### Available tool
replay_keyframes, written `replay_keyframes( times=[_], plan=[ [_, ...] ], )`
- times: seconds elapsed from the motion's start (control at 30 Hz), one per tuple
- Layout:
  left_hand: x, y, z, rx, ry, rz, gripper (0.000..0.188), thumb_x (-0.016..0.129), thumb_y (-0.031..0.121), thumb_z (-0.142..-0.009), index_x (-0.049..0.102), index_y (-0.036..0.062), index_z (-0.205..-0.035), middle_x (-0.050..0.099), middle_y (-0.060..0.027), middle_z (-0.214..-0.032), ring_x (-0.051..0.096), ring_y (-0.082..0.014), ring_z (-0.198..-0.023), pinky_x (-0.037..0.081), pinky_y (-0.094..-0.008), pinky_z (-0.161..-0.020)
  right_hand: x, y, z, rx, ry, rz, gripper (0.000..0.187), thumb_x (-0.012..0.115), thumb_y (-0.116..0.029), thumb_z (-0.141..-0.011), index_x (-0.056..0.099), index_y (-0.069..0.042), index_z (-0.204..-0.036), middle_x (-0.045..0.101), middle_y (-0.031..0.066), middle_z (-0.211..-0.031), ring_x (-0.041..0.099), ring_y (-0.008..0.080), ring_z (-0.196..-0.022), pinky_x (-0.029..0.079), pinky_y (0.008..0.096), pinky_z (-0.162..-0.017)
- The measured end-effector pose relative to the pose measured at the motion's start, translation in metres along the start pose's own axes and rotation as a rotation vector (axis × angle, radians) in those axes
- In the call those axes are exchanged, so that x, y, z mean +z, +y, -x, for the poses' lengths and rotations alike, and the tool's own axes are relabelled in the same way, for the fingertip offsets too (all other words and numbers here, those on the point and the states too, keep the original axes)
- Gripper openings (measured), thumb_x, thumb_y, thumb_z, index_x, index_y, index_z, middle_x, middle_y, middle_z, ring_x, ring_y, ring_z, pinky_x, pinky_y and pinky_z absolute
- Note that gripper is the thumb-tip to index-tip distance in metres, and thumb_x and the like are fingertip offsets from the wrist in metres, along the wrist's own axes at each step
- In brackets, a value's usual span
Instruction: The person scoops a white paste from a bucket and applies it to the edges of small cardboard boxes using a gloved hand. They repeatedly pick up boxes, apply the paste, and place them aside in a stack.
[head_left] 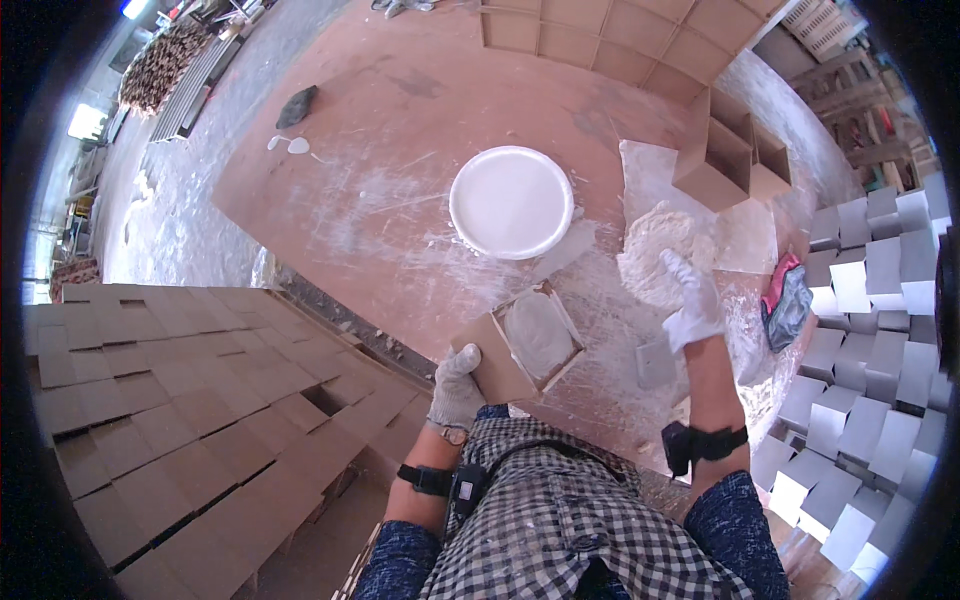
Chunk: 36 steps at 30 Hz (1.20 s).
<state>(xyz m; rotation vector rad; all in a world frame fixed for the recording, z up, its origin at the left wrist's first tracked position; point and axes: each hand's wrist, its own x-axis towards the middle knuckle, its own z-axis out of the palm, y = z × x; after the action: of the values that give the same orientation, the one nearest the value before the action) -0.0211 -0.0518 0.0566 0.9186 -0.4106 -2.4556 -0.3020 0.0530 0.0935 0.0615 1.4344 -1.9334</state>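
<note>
**Checked apron [560, 490] nearest the camera; open box [502, 368] gripped at lower centre**

The lower centre of the frame is filled by the checked apron. At lower left, a broad area is covered by rows of brown boxes [210, 400]. Toward the upper left, 1 dark lump [297, 107] is seen on the reddish table [370, 165], whose surface is streaked with white. Just left of lower centre, the open box is gripped by its brown side in the gloved left hand [457, 388], with the fingers closed on it; pale material is seen within its rim. Above it, near the centre, 1 round white tub [512, 200] is placed, apart from the box. Right of centre, 1 pale block [655, 366] is set below a spread whitish mound [655, 245]. The mound is partly overlapped by the gloved right hand [692, 300]; its fingers are stretched toward the upper left, but whether anything is pinched, or the mound touched, cannot be told. At upper right, 1 divided carton [712, 150] is stood, open. Farther right, a pink and grey cloth [790, 305] is bunched at the table's edge, and the right rim is filled by white boxes [868, 350].
</note>
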Motion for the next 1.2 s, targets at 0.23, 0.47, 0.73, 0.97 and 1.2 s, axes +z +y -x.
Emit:
replay_keyframes(
  times=[0.23, 0.47, 0.73, 0.97, 1.2],
  plan=[
    [-0.022, -0.006, -0.007, 0.014, -0.021, 0.011, 0.061, 0.074, 0.023, -0.070, 0.048, 0.0018, -0.121, 0.059, -0.0124, -0.109, 0.059, -0.0282, -0.100, 0.050, -0.0435, -0.088, -0.040, 0.013, -0.101, -0.167, -0.090, 0.440, 0.047, 0.065, -0.011, -0.080, 0.049, -0.002, -0.124, 0.058, 0.0098, -0.116, 0.057, 0.0228, -0.106, 0.046, 0.0343, -0.090],
    [-0.053, -0.017, -0.012, -0.062, 0.047, 0.055, 0.066, 0.072, 0.034, -0.072, 0.046, 0.0041, -0.125, 0.056, -0.0108, -0.116, 0.056, -0.0300, -0.105, 0.046, -0.0451, -0.093, -0.099, -0.003, -0.055, -0.358, 0.520, 1.374, 0.052, 0.066, -0.020, -0.079, 0.050, 0.002, -0.123, 0.055, 0.0172, -0.122, 0.052, 0.0230, -0.115, 0.040, 0.0317, -0.094],
    [-0.023, -0.027, -0.017, -0.072, -0.139, -0.162, 0.070, 0.061, 0.046, -0.080, 0.036, 0.0088, -0.134, 0.044, -0.0118, -0.133, 0.044, -0.0335, -0.120, 0.037, -0.0515, -0.101, -0.206, -0.002, 0.162, -0.088, 0.459, 1.528, 0.034, 0.054, -0.018, -0.087, 0.056, -0.004, -0.118, 0.055, 0.0166, -0.120, 0.054, 0.0276, -0.110, 0.046, 0.0370, -0.086],
    [-0.015, -0.035, -0.029, -0.108, -0.183, -0.274, 0.071, 0.062, 0.044, -0.080, 0.036, 0.0065, -0.134, 0.044, -0.0123, -0.133, 0.044, -0.0331, -0.120, 0.036, -0.0511, -0.101, -0.192, 0.049, 0.148, -0.041, 0.284, 1.968, 0.077, 0.050, -0.032, -0.081, 0.015, -0.003, -0.143, 0.021, 0.0172, -0.147, 0.008, 0.0321, -0.139, 0.005, 0.0478, -0.111],
    [-0.043, -0.035, -0.038, -0.160, -0.012, -0.163, 0.077, 0.074, 0.035, -0.070, 0.039, 0.0044, -0.132, 0.050, -0.0109, -0.126, 0.048, -0.0298, -0.116, 0.039, -0.0450, -0.100, -0.221, 0.066, 0.122, -0.180, 0.335, 1.939, 0.070, 0.055, -0.029, -0.075, 0.033, -0.007, -0.138, 0.035, 0.0169, -0.141, 0.042, 0.0334, -0.123, 0.025, 0.0476, -0.106]
  ],
)
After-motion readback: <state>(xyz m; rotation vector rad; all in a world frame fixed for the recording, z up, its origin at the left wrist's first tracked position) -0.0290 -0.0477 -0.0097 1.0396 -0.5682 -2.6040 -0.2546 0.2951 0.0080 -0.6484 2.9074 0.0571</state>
